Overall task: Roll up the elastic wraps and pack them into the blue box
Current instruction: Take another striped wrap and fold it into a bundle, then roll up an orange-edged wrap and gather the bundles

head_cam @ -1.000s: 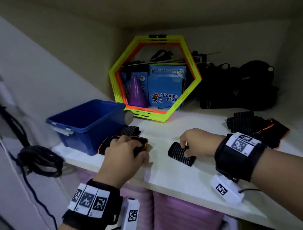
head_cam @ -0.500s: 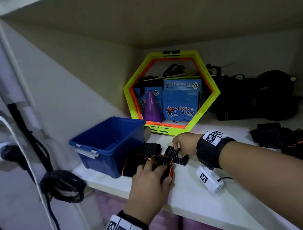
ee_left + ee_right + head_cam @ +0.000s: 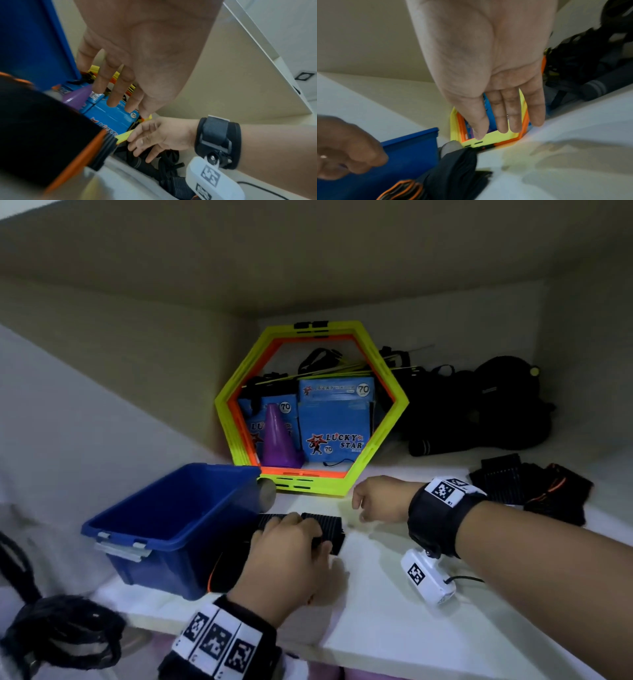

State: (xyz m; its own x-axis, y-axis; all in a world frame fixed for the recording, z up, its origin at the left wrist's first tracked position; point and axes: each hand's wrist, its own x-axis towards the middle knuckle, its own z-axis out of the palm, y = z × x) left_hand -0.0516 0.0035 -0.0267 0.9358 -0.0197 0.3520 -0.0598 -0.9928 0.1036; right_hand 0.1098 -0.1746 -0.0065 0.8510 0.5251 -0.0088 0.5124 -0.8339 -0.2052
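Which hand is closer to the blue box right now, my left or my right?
Left. The left hand sits just beside the blue box, over the black wraps next to its wall. The right hand hovers further right, beyond those wraps, holding nothing.

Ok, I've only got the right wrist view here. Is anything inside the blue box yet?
Observer: The head view looks into the blue box, and no wrap shows inside it.
Operator: Where are the rolled ones?
Observer: Two rolled wraps lie side by side on the shelf, just right of the box and partly under the left hand.
Operator: Any more to do?
Observer: A loose pile of black wraps lies further right on the shelf, past the open right hand.
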